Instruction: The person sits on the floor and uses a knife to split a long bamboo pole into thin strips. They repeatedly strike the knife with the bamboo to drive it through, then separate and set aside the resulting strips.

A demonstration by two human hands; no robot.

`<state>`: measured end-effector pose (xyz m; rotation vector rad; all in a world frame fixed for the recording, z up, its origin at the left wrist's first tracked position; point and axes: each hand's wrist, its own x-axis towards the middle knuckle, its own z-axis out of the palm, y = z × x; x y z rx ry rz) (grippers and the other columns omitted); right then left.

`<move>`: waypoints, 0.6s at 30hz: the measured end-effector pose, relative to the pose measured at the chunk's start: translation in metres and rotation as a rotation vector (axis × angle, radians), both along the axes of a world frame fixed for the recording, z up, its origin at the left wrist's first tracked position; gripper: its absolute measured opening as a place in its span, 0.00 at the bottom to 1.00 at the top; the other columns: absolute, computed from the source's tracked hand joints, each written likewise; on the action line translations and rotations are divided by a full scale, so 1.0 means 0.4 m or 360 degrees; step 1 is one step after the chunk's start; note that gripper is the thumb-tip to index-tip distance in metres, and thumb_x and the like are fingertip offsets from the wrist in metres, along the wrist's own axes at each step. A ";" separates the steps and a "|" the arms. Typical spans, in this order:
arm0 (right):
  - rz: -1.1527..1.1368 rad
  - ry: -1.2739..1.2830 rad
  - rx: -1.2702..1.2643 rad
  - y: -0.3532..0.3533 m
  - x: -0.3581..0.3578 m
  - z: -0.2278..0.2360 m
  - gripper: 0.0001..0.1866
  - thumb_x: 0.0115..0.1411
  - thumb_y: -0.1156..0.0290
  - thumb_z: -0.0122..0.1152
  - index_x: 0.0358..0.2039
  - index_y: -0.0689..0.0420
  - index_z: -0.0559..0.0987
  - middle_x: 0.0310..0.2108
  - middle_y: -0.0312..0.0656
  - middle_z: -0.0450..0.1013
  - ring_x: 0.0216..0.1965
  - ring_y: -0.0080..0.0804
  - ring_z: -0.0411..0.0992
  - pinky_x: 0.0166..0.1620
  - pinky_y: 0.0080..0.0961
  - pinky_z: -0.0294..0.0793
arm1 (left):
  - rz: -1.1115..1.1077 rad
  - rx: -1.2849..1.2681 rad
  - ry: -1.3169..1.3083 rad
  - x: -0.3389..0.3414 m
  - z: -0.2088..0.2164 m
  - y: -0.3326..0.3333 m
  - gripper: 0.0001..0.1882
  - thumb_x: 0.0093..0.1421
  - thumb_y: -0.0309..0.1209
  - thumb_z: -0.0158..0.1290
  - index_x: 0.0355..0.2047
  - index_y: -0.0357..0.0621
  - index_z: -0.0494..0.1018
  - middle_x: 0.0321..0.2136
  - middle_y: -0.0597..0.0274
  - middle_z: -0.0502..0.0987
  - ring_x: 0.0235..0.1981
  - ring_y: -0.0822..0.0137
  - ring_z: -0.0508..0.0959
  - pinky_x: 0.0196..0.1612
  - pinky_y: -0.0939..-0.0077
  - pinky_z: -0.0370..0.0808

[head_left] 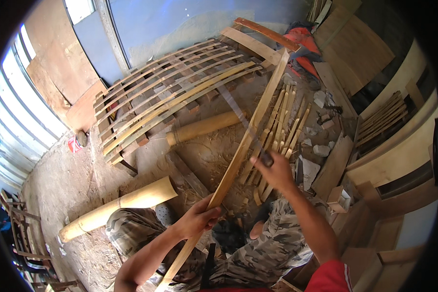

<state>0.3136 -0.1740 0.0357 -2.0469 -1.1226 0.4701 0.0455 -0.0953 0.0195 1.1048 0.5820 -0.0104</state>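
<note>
A long split bamboo strip (233, 168) runs slantwise from beside my lap up toward the far wall. My left hand (198, 218) is closed around its lower part, above my knees. In my right hand (275, 171) is the dark handle of a long-bladed knife (234, 108). Its blurred blade points up and to the left and crosses the strip; whether it touches the wood I cannot tell. Just beyond my right hand, a bundle of thin bamboo slats (282, 119) lies on the ground.
Two bamboo poles, a near one (126, 207) and a farther one (207, 127), lie on the dirt floor (100, 170). A slatted bamboo rack (175, 87) spreads behind them. Rubble (321, 150) and wooden boards (333, 168) line the right side. A can (75, 143) stands at left.
</note>
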 end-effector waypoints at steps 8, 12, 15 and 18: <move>0.0555 -0.0895 0.0095 -0.056 -0.161 -0.076 0.18 0.45 0.53 0.70 0.24 0.52 0.75 0.18 0.38 0.73 0.20 0.42 0.75 0.23 0.37 0.71 | -0.0015 -0.0066 -0.0055 0.011 -0.033 0.038 0.23 0.65 0.29 0.51 0.59 0.45 0.59 0.22 0.72 0.65 0.18 0.78 0.65 0.21 0.83 0.63; 0.0372 -0.0874 -0.0211 -0.024 -0.084 -0.099 0.17 0.48 0.52 0.68 0.26 0.52 0.77 0.18 0.39 0.74 0.20 0.38 0.76 0.23 0.39 0.72 | 0.0010 0.0196 -0.0058 0.005 -0.007 0.025 0.31 0.61 0.30 0.55 0.63 0.41 0.57 0.28 0.72 0.69 0.23 0.79 0.68 0.26 0.83 0.66; 0.0170 -0.0672 -0.0047 0.008 -0.039 -0.133 0.17 0.49 0.50 0.67 0.27 0.50 0.78 0.17 0.39 0.74 0.21 0.37 0.76 0.23 0.39 0.72 | 0.0034 0.0378 -0.0054 0.016 -0.006 0.025 0.33 0.60 0.29 0.56 0.63 0.38 0.56 0.28 0.72 0.69 0.25 0.78 0.68 0.28 0.82 0.67; 0.0550 -0.0748 -0.0238 -0.017 -0.087 -0.128 0.16 0.50 0.51 0.65 0.26 0.51 0.79 0.16 0.42 0.73 0.20 0.40 0.76 0.24 0.40 0.72 | -0.0033 0.0389 0.0038 0.021 -0.009 0.031 0.36 0.60 0.28 0.57 0.64 0.37 0.53 0.26 0.71 0.69 0.27 0.76 0.69 0.31 0.80 0.68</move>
